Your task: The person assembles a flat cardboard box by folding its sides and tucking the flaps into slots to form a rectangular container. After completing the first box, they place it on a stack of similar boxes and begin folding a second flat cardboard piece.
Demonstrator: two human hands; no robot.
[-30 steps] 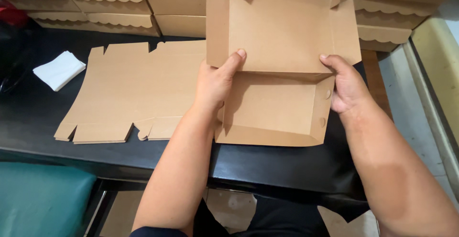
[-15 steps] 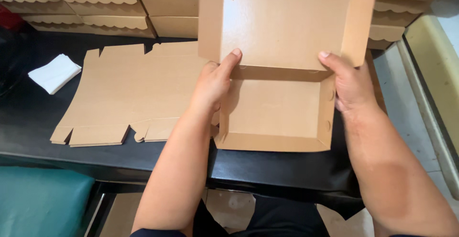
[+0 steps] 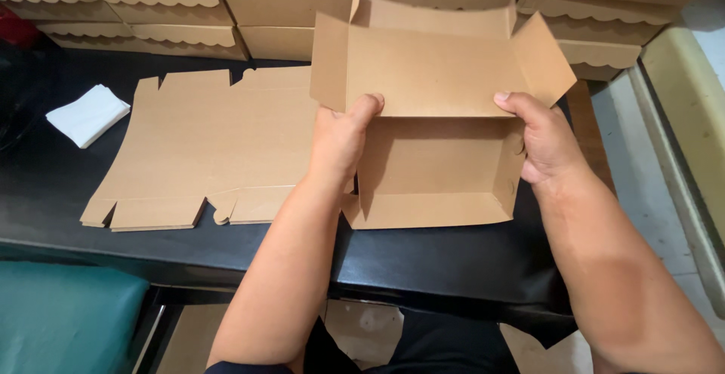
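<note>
A brown cardboard box stands half folded on the black table, its tray walls up and its lid raised toward the back with side flaps spread. My left hand grips the box's left wall, thumb pressed at the lid's hinge line. My right hand holds the right wall the same way. A flat stack of unfolded cardboard blanks lies just left of the box, touching it.
Finished closed cardboard boxes with scalloped edges are stacked along the back of the table. A folded white cloth lies at the left. A teal seat cushion sits below the table's front edge. A pale ledge runs along the right.
The lid's two side flaps have swung outward and the lid leans further forward over the tray. Both hands keep their grip at the hinge corners.
</note>
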